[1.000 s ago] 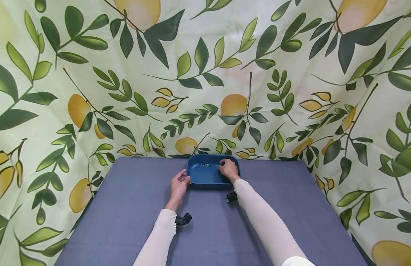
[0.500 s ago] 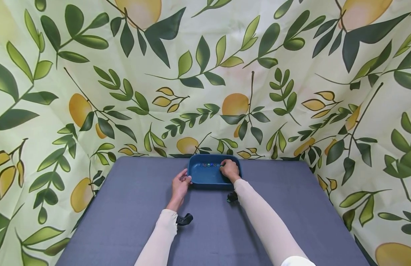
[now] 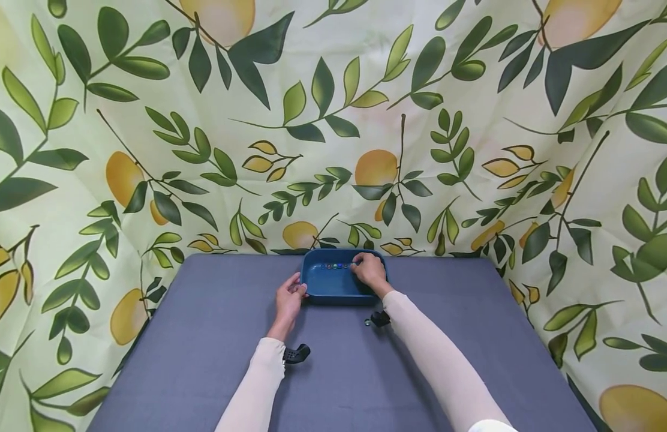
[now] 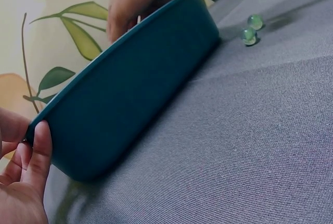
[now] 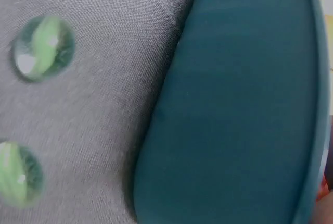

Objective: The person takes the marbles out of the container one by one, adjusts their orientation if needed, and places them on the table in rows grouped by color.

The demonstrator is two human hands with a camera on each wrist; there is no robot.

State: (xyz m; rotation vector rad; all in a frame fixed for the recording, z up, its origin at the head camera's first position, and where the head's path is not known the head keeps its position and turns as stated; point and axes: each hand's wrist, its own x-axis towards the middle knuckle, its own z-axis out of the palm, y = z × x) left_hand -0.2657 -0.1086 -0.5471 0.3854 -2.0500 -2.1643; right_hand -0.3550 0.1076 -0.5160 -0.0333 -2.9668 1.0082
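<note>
Currently, left hand (image 3: 288, 295) holds the blue tray (image 3: 328, 283) by its near left corner, fingertips against outer wall and rim in left wrist view. Tray sits upright on grey cloth (image 3: 215, 336), reaching rightward from that grip. Right hand (image 3: 370, 270) is over the tray's right part, fingers bent down inside; cannot tell whether they pinch anything, tips partly hidden. Just left of those fingertips: a row of coloured marbles (image 3: 340, 265) on the tray floor, toward the far wall. Individual colours mostly too small to read; blue and green among them. Two green-streaked clear marbles (image 4: 250, 37) lie outside the tray, on the cloth below the right hand, near the tray's near wall. Black wrist camera (image 3: 297, 354) below left grip; another (image 3: 380, 318) below right wrist. Patterned backdrop (image 3: 376, 168) beyond both hands: leaves, yellow fruit.
</note>
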